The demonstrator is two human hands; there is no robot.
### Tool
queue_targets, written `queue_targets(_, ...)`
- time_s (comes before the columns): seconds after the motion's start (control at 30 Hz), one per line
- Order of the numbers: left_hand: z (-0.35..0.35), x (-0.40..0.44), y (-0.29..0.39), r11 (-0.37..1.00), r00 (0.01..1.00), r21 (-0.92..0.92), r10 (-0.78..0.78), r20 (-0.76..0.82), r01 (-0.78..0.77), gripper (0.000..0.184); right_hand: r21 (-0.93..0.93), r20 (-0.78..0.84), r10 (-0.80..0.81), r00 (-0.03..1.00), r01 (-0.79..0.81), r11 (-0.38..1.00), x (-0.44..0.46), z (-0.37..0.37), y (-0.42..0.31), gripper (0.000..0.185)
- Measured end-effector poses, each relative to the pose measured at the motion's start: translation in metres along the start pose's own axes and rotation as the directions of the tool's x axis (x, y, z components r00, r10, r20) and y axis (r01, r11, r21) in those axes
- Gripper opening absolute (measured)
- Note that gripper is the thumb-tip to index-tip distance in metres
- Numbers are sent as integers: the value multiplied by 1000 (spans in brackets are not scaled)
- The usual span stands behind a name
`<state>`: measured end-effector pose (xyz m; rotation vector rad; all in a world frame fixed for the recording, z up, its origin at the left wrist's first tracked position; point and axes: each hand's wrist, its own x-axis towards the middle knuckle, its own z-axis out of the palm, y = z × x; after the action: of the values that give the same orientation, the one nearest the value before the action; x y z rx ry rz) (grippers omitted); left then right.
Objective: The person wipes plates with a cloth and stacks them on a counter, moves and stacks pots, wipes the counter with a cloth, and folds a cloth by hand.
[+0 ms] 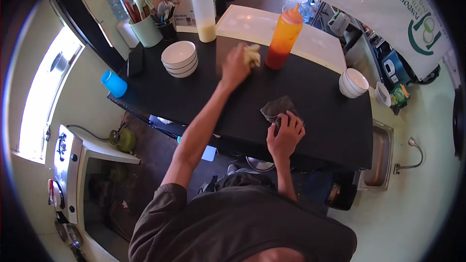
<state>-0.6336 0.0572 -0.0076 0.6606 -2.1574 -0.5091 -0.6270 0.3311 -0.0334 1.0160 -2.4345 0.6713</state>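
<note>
My left hand [236, 65] reaches across the black tabletop [233, 106], its fingers wrapped round a pale yellowish cloth [252, 56]; motion blurs it slightly. To the right of that cloth stands an upright squeeze bottle [284, 38] of red-orange sauce. Nearer the table's front edge, my right hand [286, 135] rests with bent, spread fingers on a dark grey cloth [277, 108]. Part of this cloth lies folded beyond the fingertips, and what is under the palm is hidden.
Stacked white bowls [179, 58] and a blue cup [114, 83] stand left, with a pale squeeze bottle [204, 14] and utensil holders [146, 31] behind. More bowls [353, 82] sit at the right end, near a sink [377, 157].
</note>
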Motion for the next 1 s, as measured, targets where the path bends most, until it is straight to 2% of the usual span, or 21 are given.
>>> queue_targets(0.03,1,17,-11,998,995,-38,-42,-86,39,59,2,3,4,1000,-4,1000,0,0,-1,32)
queue_targets(0.13,7,64,-33,985,993,-152,-89,-76,77,53,-4,8,10,1000,-10,1000,3,-2,-2,30)
queue_targets(0.27,43,106,-28,926,999,-376,-30,-14,22,54,-6,12,22,1000,-22,1000,4,-1,-3,29)
queue_targets(0.37,81,110,-23,967,994,-254,4,110,24,56,-1,10,26,1000,-26,1000,4,0,-2,29)
queue_targets(0.4,83,106,-23,998,947,-42,53,317,-42,51,1,3,23,1000,-23,1000,6,0,-2,29)
queue_targets(0.5,85,119,-32,987,962,-150,-7,272,50,46,2,-5,22,1000,-22,1000,7,0,-3,30)
queue_targets(0.53,87,122,-35,962,986,-249,-79,150,115,42,2,-3,27,1000,-27,1000,7,1,-3,30)
queue_targets(0.63,83,112,-40,964,991,-238,-96,94,116,41,4,0,32,999,-32,999,8,1,-2,30)
queue_targets(0.67,75,105,-45,991,934,-118,105,341,-68,43,5,9,35,999,-35,999,6,0,-3,30)
queue_targets(0.77,63,102,-22,960,998,-276,54,21,-46,44,-2,13,29,999,-29,1000,5,0,-2,30)
queue_targets(0.8,69,103,-20,935,998,-351,-54,-19,44,45,-1,8,29,1000,-29,1000,6,1,-3,30)
queue_targets(0.9,81,103,-23,996,954,-81,-9,300,34,45,-3,7,24,1000,-24,1000,5,-1,-4,30)
queue_targets(0.93,86,100,-24,993,953,-42,114,281,-106,44,-4,11,22,1000,-22,1000,5,-1,-3,30)
queue_targets(1.0,91,108,-24,978,995,-206,47,85,-29,43,0,2,19,1000,-19,1000,7,0,-3,30)
